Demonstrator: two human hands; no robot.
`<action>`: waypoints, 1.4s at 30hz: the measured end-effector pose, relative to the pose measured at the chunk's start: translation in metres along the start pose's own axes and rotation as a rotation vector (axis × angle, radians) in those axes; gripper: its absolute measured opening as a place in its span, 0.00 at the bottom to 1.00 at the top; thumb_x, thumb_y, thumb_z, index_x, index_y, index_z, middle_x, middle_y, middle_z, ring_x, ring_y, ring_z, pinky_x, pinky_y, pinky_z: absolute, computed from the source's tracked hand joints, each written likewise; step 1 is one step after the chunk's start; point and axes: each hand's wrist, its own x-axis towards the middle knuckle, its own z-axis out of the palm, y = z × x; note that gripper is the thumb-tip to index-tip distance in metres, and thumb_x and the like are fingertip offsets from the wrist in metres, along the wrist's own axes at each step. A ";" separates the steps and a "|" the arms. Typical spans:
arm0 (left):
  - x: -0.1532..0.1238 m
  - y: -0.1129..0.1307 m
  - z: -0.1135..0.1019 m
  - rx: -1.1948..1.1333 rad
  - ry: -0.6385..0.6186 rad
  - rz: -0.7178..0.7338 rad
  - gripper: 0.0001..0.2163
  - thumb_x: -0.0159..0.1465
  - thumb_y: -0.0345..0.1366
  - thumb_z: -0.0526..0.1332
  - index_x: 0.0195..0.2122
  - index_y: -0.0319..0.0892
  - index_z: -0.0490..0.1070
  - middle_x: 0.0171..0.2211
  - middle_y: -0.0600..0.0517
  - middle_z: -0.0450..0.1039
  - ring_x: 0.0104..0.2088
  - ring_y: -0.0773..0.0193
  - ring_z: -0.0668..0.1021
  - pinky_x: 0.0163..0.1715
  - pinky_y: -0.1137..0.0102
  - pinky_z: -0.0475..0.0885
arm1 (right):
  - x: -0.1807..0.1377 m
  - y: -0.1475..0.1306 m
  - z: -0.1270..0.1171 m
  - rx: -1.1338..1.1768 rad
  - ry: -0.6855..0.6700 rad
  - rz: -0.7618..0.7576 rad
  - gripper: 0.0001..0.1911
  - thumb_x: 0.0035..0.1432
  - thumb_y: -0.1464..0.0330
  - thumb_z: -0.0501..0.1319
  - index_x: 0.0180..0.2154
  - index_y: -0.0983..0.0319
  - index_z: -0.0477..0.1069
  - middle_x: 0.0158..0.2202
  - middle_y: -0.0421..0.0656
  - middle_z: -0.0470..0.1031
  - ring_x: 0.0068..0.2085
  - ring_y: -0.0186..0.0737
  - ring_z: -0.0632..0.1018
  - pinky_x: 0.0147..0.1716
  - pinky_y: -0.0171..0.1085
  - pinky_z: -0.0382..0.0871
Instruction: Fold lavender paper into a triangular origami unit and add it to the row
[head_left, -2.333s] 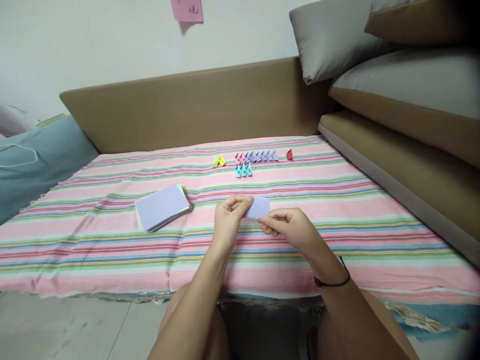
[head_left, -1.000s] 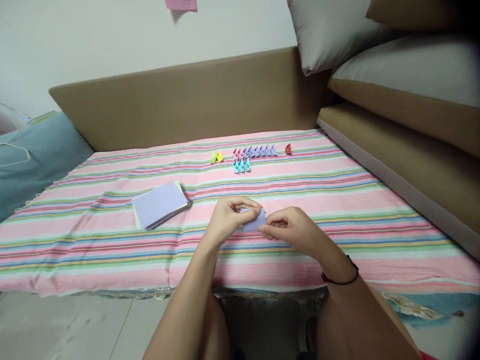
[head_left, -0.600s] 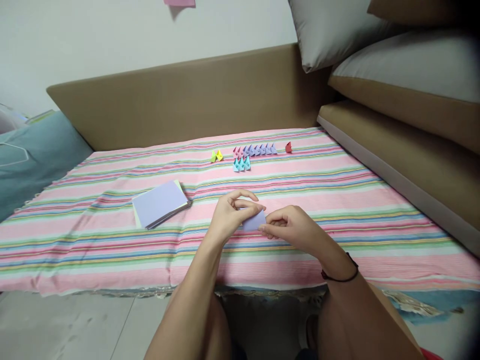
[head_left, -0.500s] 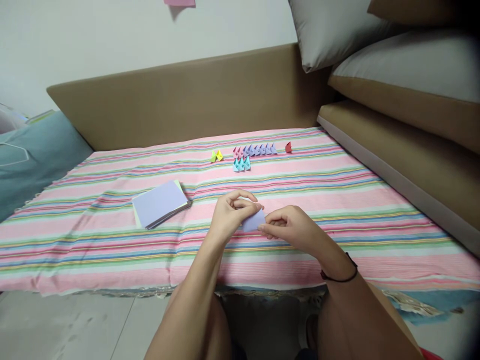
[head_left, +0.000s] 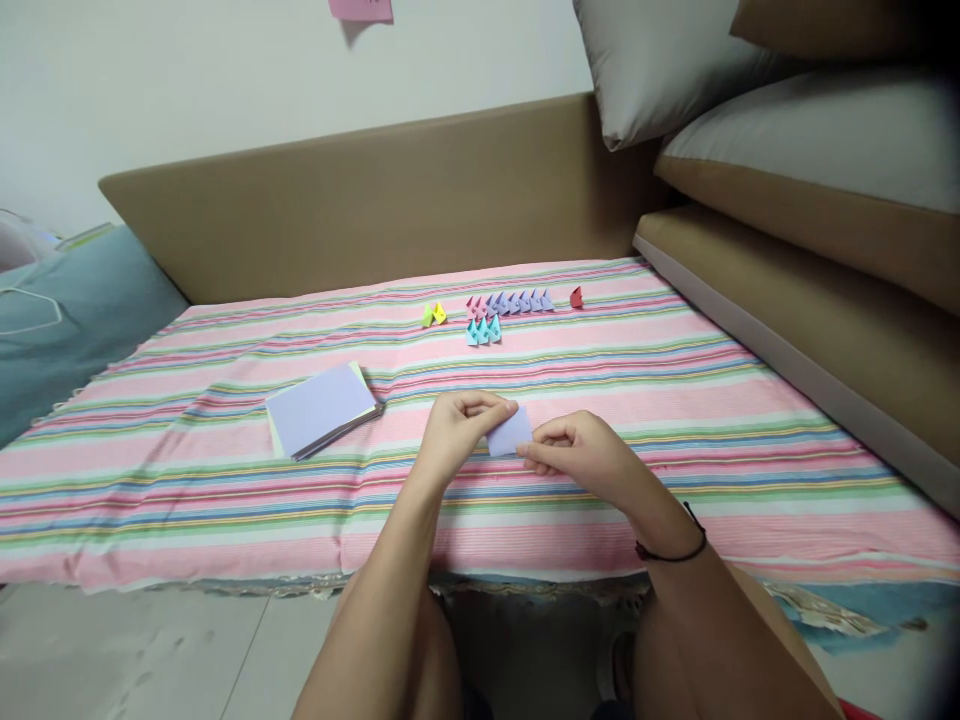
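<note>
The left hand [head_left: 456, 432] had thumb and fingers clamped on a small lilac paper [head_left: 509, 434], the right hand [head_left: 568, 446] pinching its lower right corner, both in from the striped cloth's [head_left: 750, 435] near edge. Folded papers [head_left: 514, 303] sat toward its far edge.

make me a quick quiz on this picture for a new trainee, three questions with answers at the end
1. Multiple choice: what colour is the paper held by the left hand and the right hand?
a) red
b) lilac
c) yellow

2. Fill in the missing word: the bracelet is on the person's ____ wrist.

3. True or false: the red folded paper stands apart from the other folded papers.

Key: 1. b; 2. right; 3. true
</note>
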 end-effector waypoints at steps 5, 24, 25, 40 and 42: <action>0.002 -0.001 0.000 0.029 0.049 0.024 0.14 0.48 0.44 0.69 0.24 0.35 0.76 0.19 0.52 0.73 0.19 0.69 0.70 0.19 0.74 0.63 | -0.001 -0.001 0.000 0.009 -0.009 -0.011 0.11 0.49 0.63 0.64 0.20 0.63 0.74 0.20 0.42 0.75 0.25 0.37 0.75 0.26 0.33 0.69; -0.002 0.000 0.011 0.073 -0.151 0.060 0.15 0.57 0.45 0.60 0.22 0.38 0.66 0.16 0.58 0.57 0.18 0.73 0.61 0.19 0.75 0.56 | 0.001 -0.008 -0.001 0.369 0.232 -0.009 0.18 0.43 0.54 0.67 0.22 0.64 0.72 0.23 0.42 0.73 0.25 0.33 0.71 0.27 0.34 0.67; -0.002 0.000 0.013 0.068 -0.159 0.060 0.14 0.58 0.44 0.59 0.23 0.39 0.65 0.16 0.58 0.57 0.18 0.73 0.61 0.19 0.75 0.56 | 0.001 -0.008 0.000 0.379 0.220 -0.012 0.18 0.43 0.54 0.67 0.22 0.64 0.72 0.23 0.42 0.73 0.25 0.33 0.71 0.27 0.34 0.67; -0.006 0.005 0.018 -0.221 -0.237 0.052 0.18 0.60 0.46 0.55 0.19 0.40 0.59 0.18 0.58 0.50 0.18 0.73 0.55 0.19 0.71 0.48 | -0.006 -0.016 0.001 0.405 0.154 -0.117 0.15 0.50 0.58 0.64 0.22 0.63 0.70 0.22 0.39 0.69 0.25 0.31 0.68 0.26 0.34 0.64; -0.006 0.004 0.018 -0.213 -0.245 0.055 0.18 0.60 0.47 0.54 0.19 0.40 0.58 0.18 0.58 0.49 0.18 0.73 0.55 0.19 0.71 0.48 | -0.006 -0.016 0.000 0.362 0.169 -0.124 0.16 0.49 0.58 0.64 0.21 0.63 0.70 0.21 0.39 0.69 0.24 0.32 0.68 0.26 0.34 0.64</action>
